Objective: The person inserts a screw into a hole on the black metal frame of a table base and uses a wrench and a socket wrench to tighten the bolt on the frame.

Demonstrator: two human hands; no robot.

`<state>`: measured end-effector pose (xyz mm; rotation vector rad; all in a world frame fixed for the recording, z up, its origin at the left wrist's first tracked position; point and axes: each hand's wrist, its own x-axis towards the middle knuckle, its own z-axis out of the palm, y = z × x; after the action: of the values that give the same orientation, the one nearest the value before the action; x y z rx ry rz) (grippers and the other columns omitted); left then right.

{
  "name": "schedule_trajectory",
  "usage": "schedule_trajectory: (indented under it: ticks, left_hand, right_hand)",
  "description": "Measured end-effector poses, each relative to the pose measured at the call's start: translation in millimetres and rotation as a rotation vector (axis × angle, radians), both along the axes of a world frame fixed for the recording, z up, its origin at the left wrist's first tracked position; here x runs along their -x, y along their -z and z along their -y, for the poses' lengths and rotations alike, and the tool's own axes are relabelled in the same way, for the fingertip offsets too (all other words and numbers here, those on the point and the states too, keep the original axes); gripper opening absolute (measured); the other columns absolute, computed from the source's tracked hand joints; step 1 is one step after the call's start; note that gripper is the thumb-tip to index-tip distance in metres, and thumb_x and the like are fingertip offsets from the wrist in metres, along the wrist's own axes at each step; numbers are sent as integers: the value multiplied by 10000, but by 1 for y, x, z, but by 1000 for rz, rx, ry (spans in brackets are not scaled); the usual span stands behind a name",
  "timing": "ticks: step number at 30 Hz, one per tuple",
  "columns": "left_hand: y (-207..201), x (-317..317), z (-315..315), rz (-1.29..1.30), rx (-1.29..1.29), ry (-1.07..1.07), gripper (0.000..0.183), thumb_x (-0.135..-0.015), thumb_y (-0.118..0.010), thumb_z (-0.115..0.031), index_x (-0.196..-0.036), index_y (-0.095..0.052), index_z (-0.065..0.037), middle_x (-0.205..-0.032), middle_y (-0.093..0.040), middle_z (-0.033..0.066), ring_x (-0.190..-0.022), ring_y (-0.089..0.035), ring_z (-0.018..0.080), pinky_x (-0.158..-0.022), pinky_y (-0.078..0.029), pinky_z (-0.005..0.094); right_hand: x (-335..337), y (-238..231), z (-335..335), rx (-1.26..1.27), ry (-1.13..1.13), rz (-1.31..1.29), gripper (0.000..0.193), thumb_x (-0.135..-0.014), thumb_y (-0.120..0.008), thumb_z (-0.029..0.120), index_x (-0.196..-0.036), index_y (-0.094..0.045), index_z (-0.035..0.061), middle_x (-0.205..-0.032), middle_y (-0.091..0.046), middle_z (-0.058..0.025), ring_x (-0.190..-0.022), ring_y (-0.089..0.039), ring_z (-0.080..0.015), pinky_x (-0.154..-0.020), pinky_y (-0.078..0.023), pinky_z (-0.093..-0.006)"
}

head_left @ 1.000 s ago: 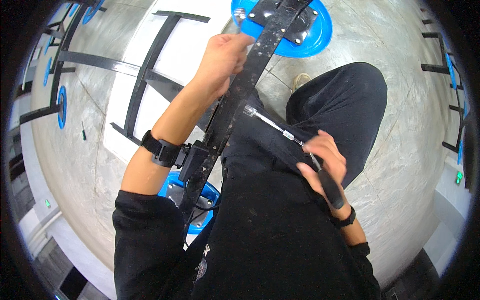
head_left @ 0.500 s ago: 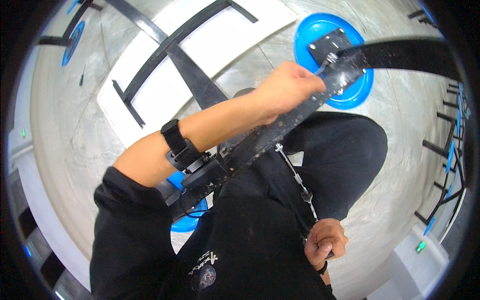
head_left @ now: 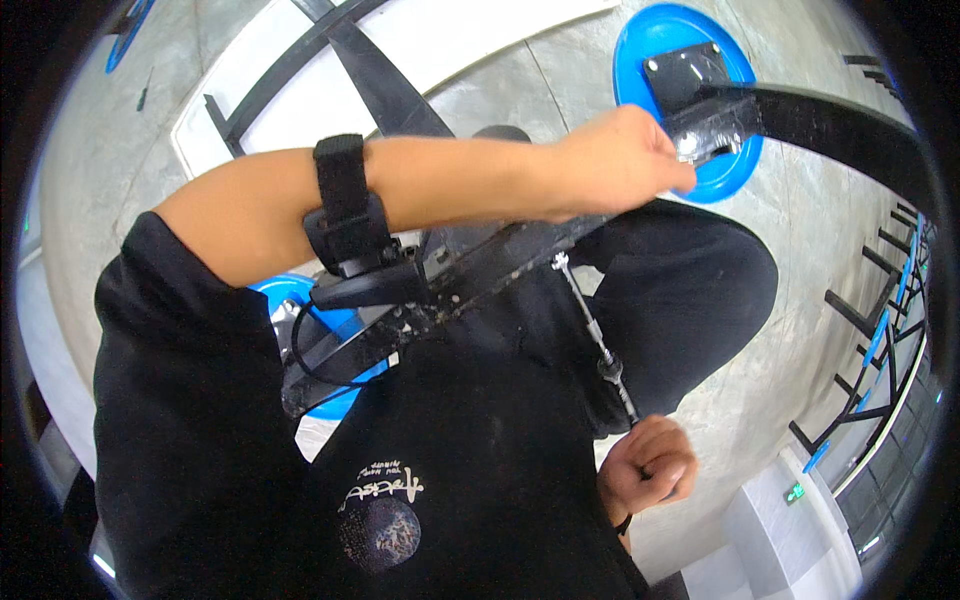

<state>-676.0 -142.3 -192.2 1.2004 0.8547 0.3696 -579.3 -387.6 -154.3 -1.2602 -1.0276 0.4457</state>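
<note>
My left hand (head_left: 625, 165) reaches over a black metal beam (head_left: 500, 262), its fingers curled closed near the beam's far right end. Whatever they grip is hidden; bright metal shows just past the fingertips. In my right hand (head_left: 650, 465), low at the right, is the handle of a silver socket wrench (head_left: 592, 328) with a long, thin shaft. Its tip comes up close to the beam's near side; I cannot tell whether it touches. Beyond my left hand, a black bolted plate (head_left: 690, 75) sits on a blue round disc (head_left: 735, 65).
A curved black bar (head_left: 840, 120) runs right from the plate. A second blue disc (head_left: 335, 400) lies under the beam's near left end. Behind is a white board (head_left: 450, 60) with black frame parts. More black frames (head_left: 860, 320) stand at the right. My bent knee (head_left: 710, 290) is beneath the beam.
My left hand has shifted right along the beam, and its forearm lies more level. My right hand keeps the wrench in nearly the same place. The whole view has tilted slightly.
</note>
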Motion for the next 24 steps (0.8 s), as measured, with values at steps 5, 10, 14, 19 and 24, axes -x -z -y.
schedule_trajectory:
  ticks: [5, 10, 14, 19, 24]
  left_hand:
    - [5, -8, 1, 71, 110, -61, 171, -767, -631, -211, -712, -621, -50, -512, -399, -70, -446, -321, 36, -416, -221, 237]
    - [1, -6, 6, 95, 45, -113, 173, -816, -579, -156, -654, -563, -95, -501, -345, -97, -418, -249, 10, -398, -150, 223]
    - [-4, -5, 5, 115, 53, -74, 267, -832, -557, -137, -588, -450, -133, -498, -301, -101, -418, -221, 7, -401, -134, 221]
    - [-4, -4, 6, 97, 53, -52, 273, -840, -550, -137, -587, -450, -135, -496, -302, -101, -418, -224, 11, -402, -141, 221]
    - [-1, -4, 13, 105, -36, -74, 278, -848, -548, -145, -587, -453, -137, -491, -307, -101, -414, -219, 12, -400, -143, 221]
  right_hand:
    - [-11, -5, -16, 65, 194, -229, 319, -865, -382, 88, -563, -278, 86, -465, -275, -27, -381, -195, -81, -349, -184, -232]
    - [-52, -4, -50, 212, 206, -601, 354, -915, -430, 147, -589, -296, 111, -476, -302, -8, -379, -200, -66, -341, -176, -220]
    - [-78, 6, -76, 385, 257, -678, 328, -903, -446, 135, -601, -324, 99, -509, -320, -7, -414, -233, -84, -380, -211, -249]
    - [-80, 10, -77, 419, 325, -685, 321, -899, -449, 127, -605, -327, 87, -526, -329, -8, -429, -250, -91, -403, -225, -257]
    - [-40, -14, -43, 188, 119, -310, 318, -901, -452, 94, -613, -322, 65, -504, -326, -7, -400, -276, -78, -372, -261, -239]
